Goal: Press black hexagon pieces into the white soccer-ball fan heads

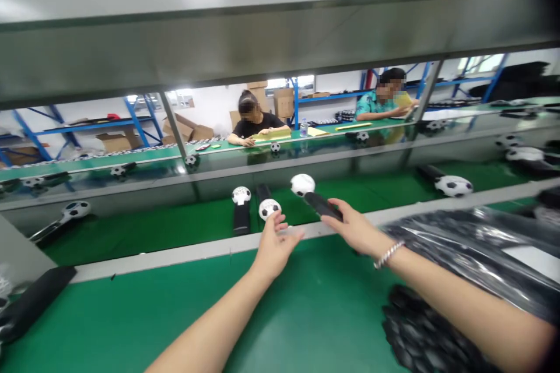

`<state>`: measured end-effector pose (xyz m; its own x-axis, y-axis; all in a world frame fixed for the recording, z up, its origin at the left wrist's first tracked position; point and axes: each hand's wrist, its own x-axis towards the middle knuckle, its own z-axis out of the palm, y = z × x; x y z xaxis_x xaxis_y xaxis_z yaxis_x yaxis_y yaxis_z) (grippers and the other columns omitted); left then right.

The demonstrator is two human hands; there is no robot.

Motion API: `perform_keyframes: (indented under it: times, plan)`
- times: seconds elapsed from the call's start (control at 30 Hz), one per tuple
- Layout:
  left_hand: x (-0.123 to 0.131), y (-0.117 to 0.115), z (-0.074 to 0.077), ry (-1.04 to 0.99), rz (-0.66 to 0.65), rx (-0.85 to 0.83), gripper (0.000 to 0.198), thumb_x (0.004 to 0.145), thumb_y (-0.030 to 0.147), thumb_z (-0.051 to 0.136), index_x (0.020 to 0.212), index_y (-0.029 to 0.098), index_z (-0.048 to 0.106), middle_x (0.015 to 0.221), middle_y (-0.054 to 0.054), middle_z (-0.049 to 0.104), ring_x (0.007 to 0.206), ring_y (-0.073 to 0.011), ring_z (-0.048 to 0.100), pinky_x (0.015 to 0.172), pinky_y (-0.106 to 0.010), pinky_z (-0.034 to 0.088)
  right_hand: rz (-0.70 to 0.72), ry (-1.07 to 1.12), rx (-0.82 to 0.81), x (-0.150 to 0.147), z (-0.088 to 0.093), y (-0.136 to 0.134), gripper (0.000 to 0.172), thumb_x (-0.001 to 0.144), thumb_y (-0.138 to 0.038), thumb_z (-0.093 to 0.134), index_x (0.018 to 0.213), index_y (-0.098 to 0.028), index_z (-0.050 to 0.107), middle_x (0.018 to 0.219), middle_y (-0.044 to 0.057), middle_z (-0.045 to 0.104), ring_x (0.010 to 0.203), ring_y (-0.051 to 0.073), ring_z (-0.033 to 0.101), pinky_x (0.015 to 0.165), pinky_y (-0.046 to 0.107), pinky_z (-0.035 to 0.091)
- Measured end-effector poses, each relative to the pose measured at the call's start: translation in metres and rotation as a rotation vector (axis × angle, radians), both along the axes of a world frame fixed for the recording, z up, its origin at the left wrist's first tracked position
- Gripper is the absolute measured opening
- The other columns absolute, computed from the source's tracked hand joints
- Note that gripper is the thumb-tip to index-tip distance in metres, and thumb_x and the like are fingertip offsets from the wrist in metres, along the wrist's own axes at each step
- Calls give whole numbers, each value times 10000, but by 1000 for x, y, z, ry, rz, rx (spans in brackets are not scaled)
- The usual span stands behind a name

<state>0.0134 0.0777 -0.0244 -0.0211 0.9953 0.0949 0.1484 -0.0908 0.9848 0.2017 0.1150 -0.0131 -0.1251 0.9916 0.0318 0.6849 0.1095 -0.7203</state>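
Note:
My right hand (356,226) grips the black, flat handle-like end of a soccer-ball piece (303,185), whose black-and-white ball end points up and left over the green belt. My left hand (275,245) has its fingers apart and palm partly up, with no item visible in it. Just beyond its fingertips lies a second soccer-ball piece (269,208), its black part pointing away; whether the fingers touch it I cannot tell. To the left of that, another soccer-ball piece (241,210) rests with its black end toward me.
More soccer-ball pieces lie on the belt, one at the right (452,185) and one at the left (75,210). Black plastic bags (472,245) and a heap of black parts (420,326) sit beside my right arm. Two people work across the line. A metal panel (262,46) hangs overhead.

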Motion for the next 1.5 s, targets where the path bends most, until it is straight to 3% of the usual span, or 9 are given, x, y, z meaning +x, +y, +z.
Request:
perform_keyframes:
  times: [0.1, 0.17, 0.37, 0.53, 0.77, 0.9, 1.13, 1.33, 1.5]
  plan:
    - [21, -20, 18, -384, -75, -314, 403, 741, 385, 621, 1028, 136, 485, 1063, -115, 537, 915, -166, 573, 759, -272, 476, 289, 143, 29, 2, 15, -68, 564, 789, -382, 529, 1279, -135, 397, 1246, 137, 516, 1112, 227, 510, 928, 361, 412]
    - [22, -33, 30, -445, -89, -466, 310, 732, 370, 628, 890, 126, 520, 870, -60, 573, 712, -119, 589, 656, -236, 476, 464, 134, -45, 9, 20, -89, 512, 831, -418, 478, 1273, -165, 434, 1264, 115, 511, 1130, 209, 502, 940, 351, 414]
    - [-14, -62, 50, -127, -308, -643, 429, 589, 260, 757, 924, 169, 504, 722, 20, 572, 562, -105, 570, 579, -246, 457, 192, -405, 258, 58, -11, -40, 395, 866, -260, 459, 1210, -75, 514, 1254, 189, 505, 1156, 277, 453, 981, 422, 351]
    - [-25, -69, 51, 350, -458, -478, 493, 588, 245, 715, 1039, 159, 536, 999, -48, 604, 884, -183, 571, 821, -327, 443, 271, -617, 354, 62, -35, -30, 262, 880, -163, 409, 942, -124, 660, 923, 124, 665, 889, 240, 573, 831, 379, 423]
    - [-22, -84, 45, 1024, -285, -49, 715, 675, 232, 547, 1354, 210, 325, 1269, -125, 453, 1189, -322, 394, 966, -452, 337, 427, -433, 290, 45, -18, -91, 195, 829, -125, 465, 755, -179, 637, 786, 67, 630, 768, 217, 578, 663, 320, 442]
    - [-23, -92, 38, 956, -397, -73, 788, 681, 233, 553, 1398, 263, 225, 1312, -96, 439, 1197, -308, 416, 981, -439, 341, 436, -355, 230, 45, -16, -98, 186, 835, -166, 458, 720, -196, 601, 773, 48, 604, 674, 185, 571, 598, 299, 436]
    - [-22, -101, 37, 958, -401, -98, 777, 692, 242, 542, 1394, 307, 215, 1214, -80, 487, 1129, -295, 461, 940, -434, 373, 323, -408, 248, 42, -12, -68, 240, 871, -248, 415, 869, -183, 646, 914, 86, 630, 858, 219, 590, 759, 331, 446]
    - [-21, -101, 40, 926, -377, -111, 767, 671, 255, 576, 1374, 287, 272, 1239, -73, 453, 1131, -284, 458, 927, -390, 395, 265, -345, 9, 31, -20, -33, 91, 753, -273, 570, 769, -188, 599, 722, 33, 651, 661, 169, 598, 610, 267, 439]
    - [-21, -102, 42, 921, -390, -113, 774, 659, 256, 587, 1371, 262, 284, 1218, -73, 469, 1110, -283, 474, 924, -388, 408, 307, -265, 10, 32, -17, -40, 80, 720, -272, 572, 688, -204, 542, 641, 0, 619, 605, 156, 568, 554, 257, 422]
